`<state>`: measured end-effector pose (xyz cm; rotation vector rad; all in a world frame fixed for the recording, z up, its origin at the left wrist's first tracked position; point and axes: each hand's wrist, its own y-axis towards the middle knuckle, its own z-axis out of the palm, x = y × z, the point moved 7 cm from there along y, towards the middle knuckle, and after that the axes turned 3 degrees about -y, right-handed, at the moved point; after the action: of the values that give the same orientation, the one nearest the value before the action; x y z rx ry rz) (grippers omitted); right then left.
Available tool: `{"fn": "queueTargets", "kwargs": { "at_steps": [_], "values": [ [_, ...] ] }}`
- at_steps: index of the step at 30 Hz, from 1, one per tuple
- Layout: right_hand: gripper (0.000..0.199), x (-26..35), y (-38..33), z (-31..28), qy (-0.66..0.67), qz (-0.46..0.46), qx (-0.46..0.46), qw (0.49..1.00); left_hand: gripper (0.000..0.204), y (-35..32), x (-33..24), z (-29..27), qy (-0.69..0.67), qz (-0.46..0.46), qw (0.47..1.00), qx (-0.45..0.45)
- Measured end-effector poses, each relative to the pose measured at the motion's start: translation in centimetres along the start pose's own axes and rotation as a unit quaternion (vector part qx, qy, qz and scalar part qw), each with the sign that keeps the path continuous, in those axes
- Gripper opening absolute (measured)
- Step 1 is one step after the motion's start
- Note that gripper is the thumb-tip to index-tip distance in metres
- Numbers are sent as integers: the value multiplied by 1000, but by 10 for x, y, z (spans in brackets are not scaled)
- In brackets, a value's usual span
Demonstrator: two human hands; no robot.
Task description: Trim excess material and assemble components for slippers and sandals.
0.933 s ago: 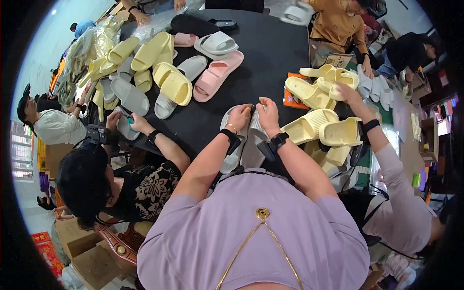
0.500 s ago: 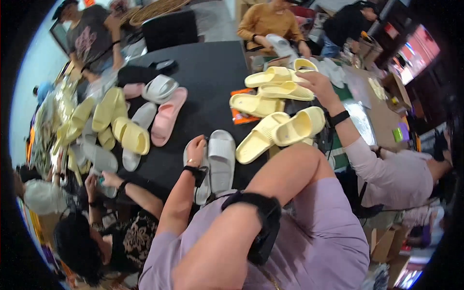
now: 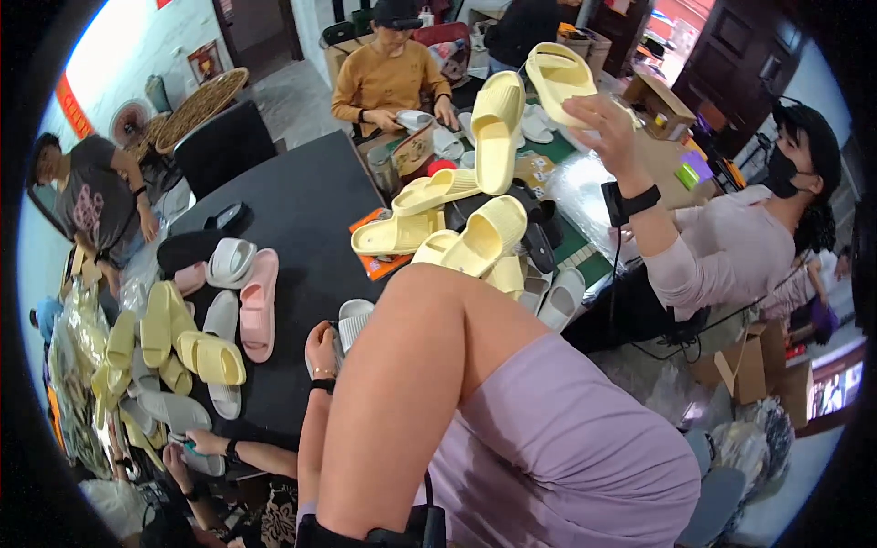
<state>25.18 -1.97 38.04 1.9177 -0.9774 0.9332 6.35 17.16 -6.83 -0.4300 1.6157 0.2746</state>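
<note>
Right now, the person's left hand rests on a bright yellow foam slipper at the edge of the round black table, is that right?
Not quite. In the head view the left hand rests on a pale grey ribbed slipper, not a yellow one, at the edge of the round black table. The yellow slippers lie farther off.

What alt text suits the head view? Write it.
The wearer's left hand touches a grey slipper on a black table, their bent right arm filling the centre. Yellow slippers pile beyond; a co-worker's hand holds one up.
</note>
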Motion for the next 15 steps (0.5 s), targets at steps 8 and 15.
{"fn": "queueTargets", "kwargs": {
  "at_steps": [8, 15],
  "values": [
    [19, 6, -3, 3, -46, 35, -73, 996, 25, -6, -10, 4, 78, 18, 997, -6],
    [18, 9, 1, 2, -78, 52, -117, 989, 25, -4, -2, 21, 97, 19, 995, 7]
  ]
}}
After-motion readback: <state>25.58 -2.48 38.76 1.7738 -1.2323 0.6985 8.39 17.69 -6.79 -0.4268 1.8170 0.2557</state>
